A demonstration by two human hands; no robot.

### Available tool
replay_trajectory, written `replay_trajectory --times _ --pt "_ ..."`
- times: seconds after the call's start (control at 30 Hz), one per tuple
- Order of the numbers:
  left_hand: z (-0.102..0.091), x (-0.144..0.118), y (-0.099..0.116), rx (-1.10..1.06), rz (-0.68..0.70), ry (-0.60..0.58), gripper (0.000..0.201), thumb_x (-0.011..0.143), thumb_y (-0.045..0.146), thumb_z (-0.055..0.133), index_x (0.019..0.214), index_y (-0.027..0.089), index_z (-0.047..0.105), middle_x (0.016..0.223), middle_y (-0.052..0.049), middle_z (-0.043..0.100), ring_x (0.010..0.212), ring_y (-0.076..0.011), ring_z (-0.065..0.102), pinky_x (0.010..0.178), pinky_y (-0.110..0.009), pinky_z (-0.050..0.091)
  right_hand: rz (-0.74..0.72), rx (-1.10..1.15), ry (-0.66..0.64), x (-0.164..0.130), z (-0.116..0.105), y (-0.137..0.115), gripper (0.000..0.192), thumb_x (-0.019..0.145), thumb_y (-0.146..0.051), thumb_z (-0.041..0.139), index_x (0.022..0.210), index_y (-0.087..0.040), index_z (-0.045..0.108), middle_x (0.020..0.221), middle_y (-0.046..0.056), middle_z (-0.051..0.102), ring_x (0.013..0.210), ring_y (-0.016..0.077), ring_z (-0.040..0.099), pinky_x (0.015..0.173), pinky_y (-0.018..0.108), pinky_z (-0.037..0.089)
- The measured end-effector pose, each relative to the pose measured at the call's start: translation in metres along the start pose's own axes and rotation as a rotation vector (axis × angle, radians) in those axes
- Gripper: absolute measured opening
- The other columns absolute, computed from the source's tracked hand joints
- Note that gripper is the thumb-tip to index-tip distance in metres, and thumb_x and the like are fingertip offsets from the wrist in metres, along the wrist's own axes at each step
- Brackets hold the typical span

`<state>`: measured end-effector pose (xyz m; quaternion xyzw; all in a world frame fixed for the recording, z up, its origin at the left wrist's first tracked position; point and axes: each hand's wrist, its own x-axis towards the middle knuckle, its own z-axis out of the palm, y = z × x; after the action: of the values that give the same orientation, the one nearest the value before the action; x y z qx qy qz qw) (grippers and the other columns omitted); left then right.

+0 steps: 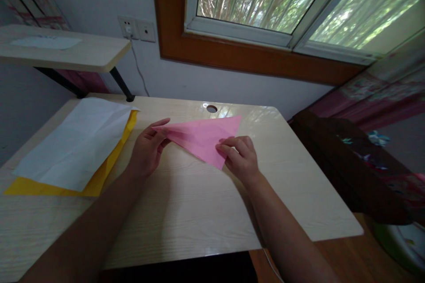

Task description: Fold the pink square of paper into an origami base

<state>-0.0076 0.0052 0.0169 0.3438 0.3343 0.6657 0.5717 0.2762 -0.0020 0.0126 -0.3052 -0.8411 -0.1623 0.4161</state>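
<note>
Pink paper [202, 137] slants over the pale desk [212, 212], its right side pinched by thumb and fingers of the right hand [242, 157], its narrow left corner nipped in the left hand [148, 146]. Beyond are a round desk hole [211, 109] and a brown-framed window [265, 0].

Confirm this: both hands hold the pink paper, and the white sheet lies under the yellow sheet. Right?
Not quite: in the head view, the white sheet lies on top of the yellow sheet. The left hand and right hand do hold the pink paper.
</note>
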Motion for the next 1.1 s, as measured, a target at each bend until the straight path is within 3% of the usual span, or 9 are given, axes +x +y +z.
replay_trajectory --times 0.23,0.43,0.87,1.0,1.1 --pt "-0.001 0.003 -0.004 -0.023 -0.053 0.072 0.046 0.075 0.019 0.086 0.118 0.017 0.070 0.090 -0.002 0.076 0.078 -0.0102 0.071 0.079 -0.023 0.060 -0.046 -0.042 -0.059 0.001 0.006 -0.007 0.026 0.090 -0.014 0.072 0.112 -0.027 0.065 0.106 0.005 0.075 0.092 0.0212 0.062 0.080 0.038 0.051" --pt "-0.007 0.007 -0.007 -0.011 -0.019 0.121 0.050 0.080 0.018 0.081 0.127 0.019 0.065 0.089 0.000 0.073 0.079 -0.0106 0.071 0.080 -0.025 0.061 -0.011 -0.008 -0.160 0.002 0.010 -0.006 0.024 0.093 -0.015 0.069 0.112 -0.028 0.067 0.110 0.004 0.075 0.098 0.0211 0.063 0.085 0.039 0.049" --pt "-0.011 0.011 -0.005 -0.038 -0.052 0.189 0.037 0.079 0.015 0.077 0.114 0.020 0.067 0.093 -0.001 0.074 0.080 -0.0114 0.072 0.074 -0.023 0.060 0.025 0.097 -0.203 -0.001 0.013 -0.005 0.027 0.092 -0.016 0.068 0.116 -0.028 0.067 0.113 0.005 0.073 0.100 0.0225 0.063 0.088 0.041 0.050" --pt "-0.013 0.014 -0.005 -0.096 -0.058 0.248 0.026 0.082 0.011 0.072 0.106 0.020 0.069 0.092 0.000 0.074 0.079 -0.0104 0.071 0.074 -0.021 0.061 0.154 0.213 -0.157 0.002 0.014 -0.007 0.025 0.091 -0.012 0.063 0.111 -0.026 0.069 0.109 0.007 0.069 0.099 0.0223 0.062 0.088 0.041 0.051" --pt "-0.013 0.016 -0.003 -0.145 -0.049 0.264 0.020 0.084 0.007 0.068 0.098 0.021 0.069 0.094 0.001 0.075 0.082 -0.0092 0.071 0.076 -0.019 0.060 0.409 0.355 -0.063 0.001 0.017 -0.005 0.012 0.093 -0.018 0.060 0.099 -0.022 0.069 0.099 0.008 0.066 0.093 0.0211 0.062 0.081 0.038 0.052"
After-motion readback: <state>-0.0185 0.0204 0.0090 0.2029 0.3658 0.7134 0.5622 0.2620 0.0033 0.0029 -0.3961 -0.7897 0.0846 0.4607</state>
